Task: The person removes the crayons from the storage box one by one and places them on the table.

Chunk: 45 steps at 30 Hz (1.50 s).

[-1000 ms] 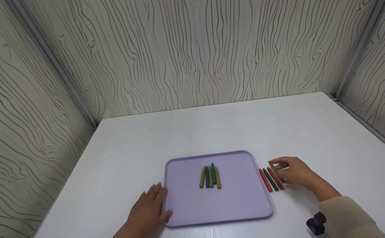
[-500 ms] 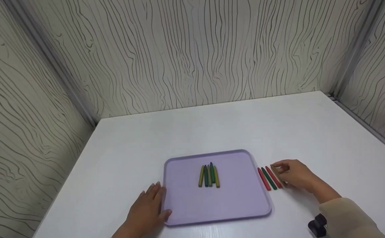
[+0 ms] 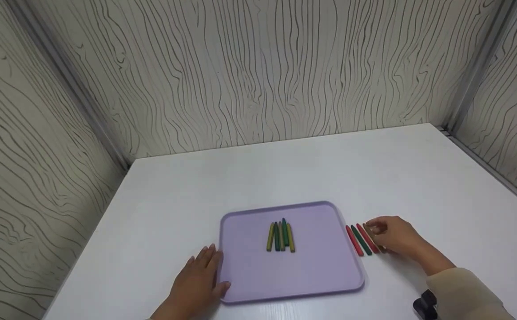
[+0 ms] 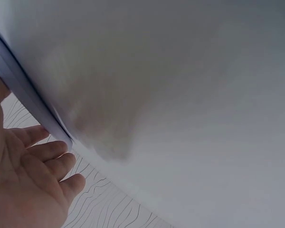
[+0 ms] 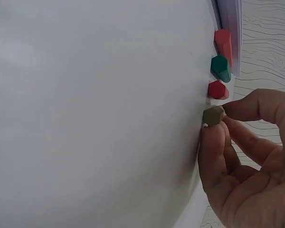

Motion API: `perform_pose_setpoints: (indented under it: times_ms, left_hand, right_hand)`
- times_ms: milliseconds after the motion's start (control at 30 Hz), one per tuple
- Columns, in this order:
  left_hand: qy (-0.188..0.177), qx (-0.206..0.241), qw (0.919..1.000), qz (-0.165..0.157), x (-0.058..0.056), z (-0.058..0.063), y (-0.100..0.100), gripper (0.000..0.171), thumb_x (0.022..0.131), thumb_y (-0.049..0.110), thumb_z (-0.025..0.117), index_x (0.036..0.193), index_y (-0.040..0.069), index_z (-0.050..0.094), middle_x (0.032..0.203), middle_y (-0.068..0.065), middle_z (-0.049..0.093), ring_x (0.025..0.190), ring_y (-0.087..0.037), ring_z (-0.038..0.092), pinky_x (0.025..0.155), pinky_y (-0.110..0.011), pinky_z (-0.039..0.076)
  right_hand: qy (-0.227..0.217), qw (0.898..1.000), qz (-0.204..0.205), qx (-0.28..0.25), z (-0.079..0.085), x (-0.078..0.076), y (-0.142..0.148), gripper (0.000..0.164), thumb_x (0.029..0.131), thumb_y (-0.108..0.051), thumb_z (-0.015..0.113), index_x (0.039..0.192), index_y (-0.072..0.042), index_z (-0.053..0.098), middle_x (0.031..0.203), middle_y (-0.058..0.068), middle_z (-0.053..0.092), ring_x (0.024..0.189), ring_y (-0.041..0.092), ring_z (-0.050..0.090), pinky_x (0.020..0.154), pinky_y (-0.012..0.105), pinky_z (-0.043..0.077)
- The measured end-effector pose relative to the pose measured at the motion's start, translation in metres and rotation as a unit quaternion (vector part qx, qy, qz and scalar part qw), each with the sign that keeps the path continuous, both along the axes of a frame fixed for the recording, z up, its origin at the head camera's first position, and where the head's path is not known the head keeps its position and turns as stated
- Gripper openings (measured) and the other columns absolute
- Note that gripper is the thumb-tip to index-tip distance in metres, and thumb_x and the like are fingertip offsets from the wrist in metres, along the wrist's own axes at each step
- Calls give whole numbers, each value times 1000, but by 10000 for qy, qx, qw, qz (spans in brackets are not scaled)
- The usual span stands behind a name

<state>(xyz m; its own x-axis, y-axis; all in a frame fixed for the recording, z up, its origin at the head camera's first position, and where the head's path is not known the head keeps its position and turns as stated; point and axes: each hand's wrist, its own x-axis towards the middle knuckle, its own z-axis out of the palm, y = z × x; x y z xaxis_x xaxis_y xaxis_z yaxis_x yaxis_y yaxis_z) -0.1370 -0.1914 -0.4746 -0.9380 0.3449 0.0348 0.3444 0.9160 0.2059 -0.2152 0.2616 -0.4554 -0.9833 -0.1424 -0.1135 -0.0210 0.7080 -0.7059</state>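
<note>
My right hand (image 3: 398, 236) pinches an olive-brown crayon (image 5: 213, 116) between thumb and fingers, low on the white table. This crayon lies at the right end of a slanted row, beside a red crayon (image 3: 367, 238), a green crayon (image 3: 361, 240) and another red crayon (image 3: 354, 241). The row sits just off the right edge of a lilac tray (image 3: 312, 275). Several green crayons (image 3: 277, 237) and olive-yellow crayons (image 3: 291, 238) lie side by side on the tray. At the tray's left rim rests my left hand (image 3: 197, 280), fingers extended, thumb over the near corner.
A white table (image 3: 174, 191) carries everything. Patterned panels (image 3: 258, 75) close it in at the back and both sides. A black object (image 3: 425, 304) shows at the right sleeve (image 3: 463, 293).
The right hand has lowered the olive-brown crayon to the table alongside the red crayon, at the end of the row. The left hand has stayed at the tray.
</note>
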Motion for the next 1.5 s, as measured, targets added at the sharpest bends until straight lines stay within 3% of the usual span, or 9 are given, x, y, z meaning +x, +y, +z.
perform_pose_setpoints:
  times_ms: [167,333,667,900,1100,1500]
  left_hand:
    - [76,-34,10000,-50,0,2,1,70,89,44,61,138,-4,44,144,-24,38,134,-41,32,104,-59,29]
    - [-45,27,10000,-22,1,3,0,71,90,44,60,139,-4,42,146,-24,36,135,-42,30,105,-59,27]
    - [-137,52,9999,71,-1,1,1,71,90,46,59,140,-3,42,146,-23,36,135,-41,29,106,-59,26]
    - [-194,59,9997,123,-1,1,1,72,89,45,60,140,-3,42,147,-23,35,135,-42,29,106,-59,26]
    - [-59,-35,9999,82,-1,2,1,73,88,46,61,139,-3,43,145,-23,37,134,-42,31,105,-59,28]
    - [-40,5,9999,124,0,0,1,72,89,46,60,140,-2,42,147,-21,35,135,-40,31,105,-59,27]
  right_hand:
    - [190,9991,-27,391,5,0,6,41,85,-10,62,121,8,57,105,20,62,93,32,59,69,39,53]
    - [691,9921,25,1050,11,1,12,42,88,-17,63,121,8,57,108,27,61,97,42,59,78,53,50]
    - [1137,9780,-78,1749,12,0,16,58,89,-37,62,128,5,54,121,36,51,109,53,49,77,63,46]
    - [1490,9608,-269,2321,14,-3,6,72,90,-55,55,137,-2,46,131,34,42,112,57,41,75,71,38]
    - [1509,9587,-270,2396,18,-5,-4,80,89,-64,48,144,-7,37,139,33,32,121,57,30,82,72,30]
    - [1598,9589,-157,2341,22,-11,-30,77,89,-57,55,144,-7,38,141,32,30,125,55,27,89,73,24]
